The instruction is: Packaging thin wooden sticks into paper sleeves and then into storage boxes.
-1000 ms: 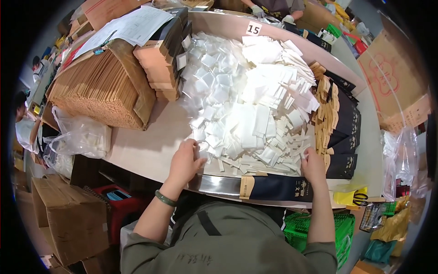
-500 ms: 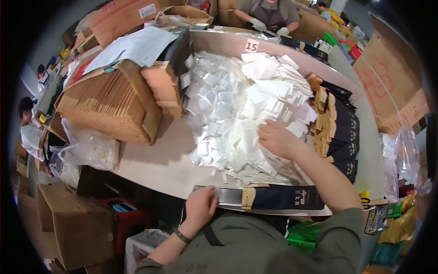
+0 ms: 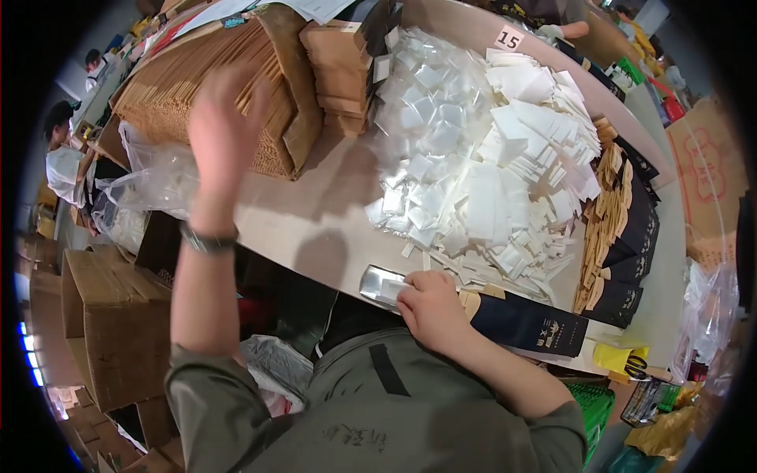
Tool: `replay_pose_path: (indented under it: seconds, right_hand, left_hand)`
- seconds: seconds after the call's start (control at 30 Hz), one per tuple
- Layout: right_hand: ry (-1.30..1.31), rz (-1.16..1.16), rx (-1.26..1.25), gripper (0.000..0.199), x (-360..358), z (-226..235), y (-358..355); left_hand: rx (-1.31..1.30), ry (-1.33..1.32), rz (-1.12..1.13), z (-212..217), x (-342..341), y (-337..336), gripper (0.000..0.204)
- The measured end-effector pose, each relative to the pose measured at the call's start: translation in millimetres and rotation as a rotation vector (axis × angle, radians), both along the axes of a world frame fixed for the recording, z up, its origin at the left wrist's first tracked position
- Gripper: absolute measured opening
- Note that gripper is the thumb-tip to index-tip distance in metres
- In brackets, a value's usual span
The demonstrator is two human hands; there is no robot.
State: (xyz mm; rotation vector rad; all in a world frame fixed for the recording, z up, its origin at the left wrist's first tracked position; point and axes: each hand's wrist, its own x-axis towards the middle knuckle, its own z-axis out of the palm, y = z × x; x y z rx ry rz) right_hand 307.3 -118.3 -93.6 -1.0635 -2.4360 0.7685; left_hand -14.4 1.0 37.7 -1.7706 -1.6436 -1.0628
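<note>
My left hand (image 3: 225, 118) is raised in front of a carton packed with thin brown cardboard sheets (image 3: 162, 83). It is a little blurred, with its thumb apart from the fingers and nothing visible in it. At the table's near edge, my right hand (image 3: 432, 309) grips a long dark blue bag (image 3: 524, 322) with a tan band and a shiny silver end (image 3: 382, 285). The fingers cover the part where silver meets tan. Beyond that hand lie a heap of white paper slips (image 3: 540, 130) and a pile of small clear plastic packets (image 3: 430, 118).
Dark blue bags with tan bands (image 3: 623, 244) lie in a row at the right. A yellow-handled tool (image 3: 619, 359) is by the right corner. An open carton (image 3: 118, 331) stands on the lower left, near a clear plastic bag (image 3: 150, 185). Another person's hand (image 3: 564, 31) shows at the far side.
My left hand has let go of the silver end and moved up to the cardboard sheets. My right hand has come from the white slips to the bag. The view has shifted.
</note>
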Motion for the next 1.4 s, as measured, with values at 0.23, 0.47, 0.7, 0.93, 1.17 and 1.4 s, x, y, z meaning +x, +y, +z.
replay_pose_path:
  seconds: [0.23, 0.47, 0.7, 0.93, 1.17, 1.4]
  right_hand:
    - [0.219, -0.229, -0.25, 0.013, 13.0, 5.5, 14.2]
    - [-0.053, -0.195, 0.198, 0.037, 9.6, 1.2, 2.0]
    - [0.041, -0.15, 0.259, 0.02, 63.8, 8.0, -11.7]
    - [-0.011, 0.051, 0.181, 0.03, 80.2, 31.4, -4.3]
    - [-0.002, -0.079, 0.115, 0.038, 92.3, 18.3, -13.9]
    - [-0.035, -0.046, 0.126, 0.035, 96.4, 3.5, -20.2]
  left_hand:
    - [-0.548, 0.161, 0.148, 2.1, -84.3, 89.5, 0.033]
    - [-1.107, 0.603, 0.36, 39.2, -58.2, 99.1, 0.03]
    - [-0.82, 0.001, 0.296, 21.6, -64.7, 77.7, 0.022]
    - [-0.212, -0.256, 0.15, 9.6, -62.0, 10.8, 0.032]
    - [-1.186, -0.872, -0.573, -129.3, 22.1, -130.0, 0.005]
    - [-1.296, -0.689, -0.572, -145.9, 79.2, -102.1, 0.006]
